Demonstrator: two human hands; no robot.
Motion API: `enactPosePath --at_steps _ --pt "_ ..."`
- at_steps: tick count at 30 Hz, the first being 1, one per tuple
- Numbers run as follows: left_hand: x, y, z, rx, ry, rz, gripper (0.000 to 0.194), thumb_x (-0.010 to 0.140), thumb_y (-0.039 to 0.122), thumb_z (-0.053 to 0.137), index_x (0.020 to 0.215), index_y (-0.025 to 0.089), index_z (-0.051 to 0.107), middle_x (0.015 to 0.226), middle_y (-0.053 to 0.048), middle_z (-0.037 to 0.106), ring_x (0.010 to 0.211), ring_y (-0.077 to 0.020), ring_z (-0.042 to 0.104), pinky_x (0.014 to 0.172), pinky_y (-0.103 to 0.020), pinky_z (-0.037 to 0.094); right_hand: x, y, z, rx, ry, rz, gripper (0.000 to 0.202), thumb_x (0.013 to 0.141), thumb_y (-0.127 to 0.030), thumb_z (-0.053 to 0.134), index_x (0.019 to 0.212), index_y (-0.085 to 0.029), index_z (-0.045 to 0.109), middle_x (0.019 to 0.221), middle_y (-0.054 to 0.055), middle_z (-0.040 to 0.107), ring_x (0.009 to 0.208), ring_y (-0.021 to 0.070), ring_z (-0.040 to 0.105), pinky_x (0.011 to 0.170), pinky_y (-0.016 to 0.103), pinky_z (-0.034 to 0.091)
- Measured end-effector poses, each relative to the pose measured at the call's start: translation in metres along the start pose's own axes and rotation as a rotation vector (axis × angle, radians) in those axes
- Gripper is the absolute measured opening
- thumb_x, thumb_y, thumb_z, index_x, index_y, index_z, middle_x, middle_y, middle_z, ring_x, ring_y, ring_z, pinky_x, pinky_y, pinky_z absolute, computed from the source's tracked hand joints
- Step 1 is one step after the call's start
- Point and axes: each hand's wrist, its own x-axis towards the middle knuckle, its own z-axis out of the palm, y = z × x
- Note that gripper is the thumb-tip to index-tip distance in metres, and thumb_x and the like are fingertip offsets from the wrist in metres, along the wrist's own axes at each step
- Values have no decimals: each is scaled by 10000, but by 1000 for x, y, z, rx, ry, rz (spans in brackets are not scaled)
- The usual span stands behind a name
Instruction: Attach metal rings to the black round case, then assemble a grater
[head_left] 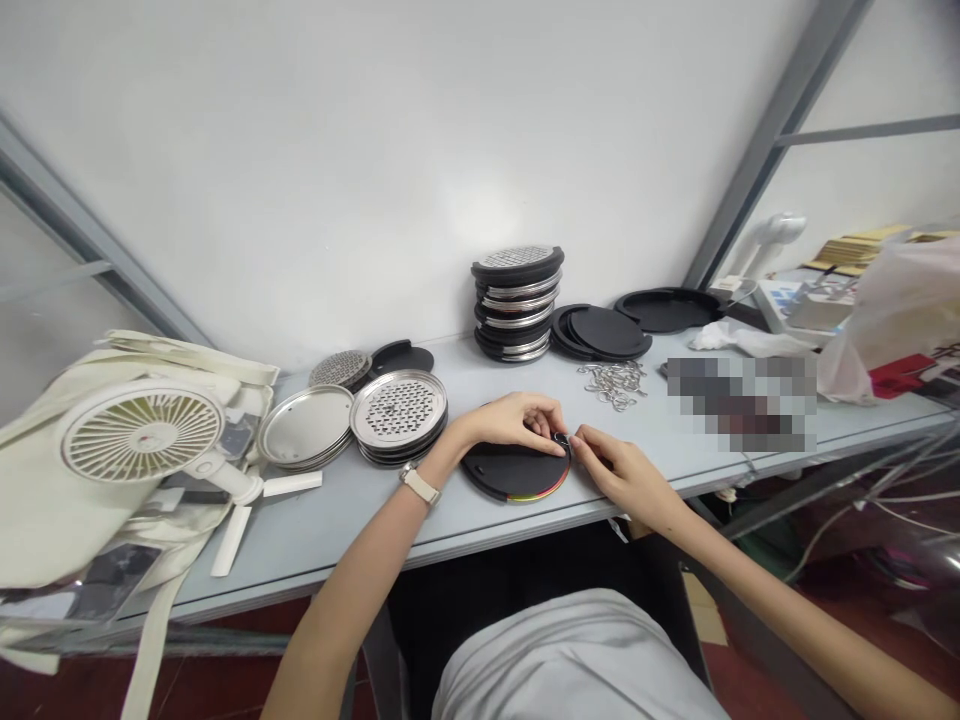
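Note:
A round black disc [504, 468] lies at the table's front edge, with a shiny rainbow-tinted strip along its near right rim. My left hand [517, 418] rests over its far side, thumb and fingers closed at the right rim around a small dark shiny piece [561, 440]. Close by, my right hand [611, 468] pinches at that same rim; what its fingertips hold is too small to make out. Beyond my hands is a loose heap of small metal chains [615, 383]. To the left sits a stack of metal discs topped by a perforated grater plate [397, 408].
Against the wall rises a tall stack of black and metal discs [517, 305]. Black round covers [600, 332] and a black tray [667, 308] lie right of it. Plain metal discs [307, 425], a white fan [142, 430] and a cream bag [52, 500] occupy the left.

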Motion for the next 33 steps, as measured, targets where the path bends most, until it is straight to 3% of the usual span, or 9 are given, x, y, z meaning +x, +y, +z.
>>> enactPosePath --at_steps 11,17,21,33 --pt "2 -3 -1 55 9 14 282 790 379 619 895 118 622 832 -55 635 725 -111 559 698 -250 430 0 4 1 91 6 43 331 952 -414 328 698 -216 408 567 -53 450 528 119 441 535 234 351" --pt "2 -6 -3 -6 -21 44 282 768 367 647 886 110 633 830 -58 644 745 -117 575 718 -255 438 0 -1 -2 171 -2 86 226 946 -424 343 917 -226 450 512 -90 347 474 118 357 481 225 307" --pt "1 -6 -4 -23 -39 48 275 761 358 658 858 101 644 822 -68 650 750 -121 581 714 -255 444 0 -3 -4 170 -59 56 238 942 -421 351 860 -226 461 518 -81 385 488 116 359 493 225 301" --pt "2 -2 -1 148 55 70 125 772 222 616 789 100 639 806 -53 624 691 -94 560 666 -225 449 1 5 0 177 -52 33 281 929 -416 372 770 -208 475 567 -48 443 538 123 402 534 230 330"
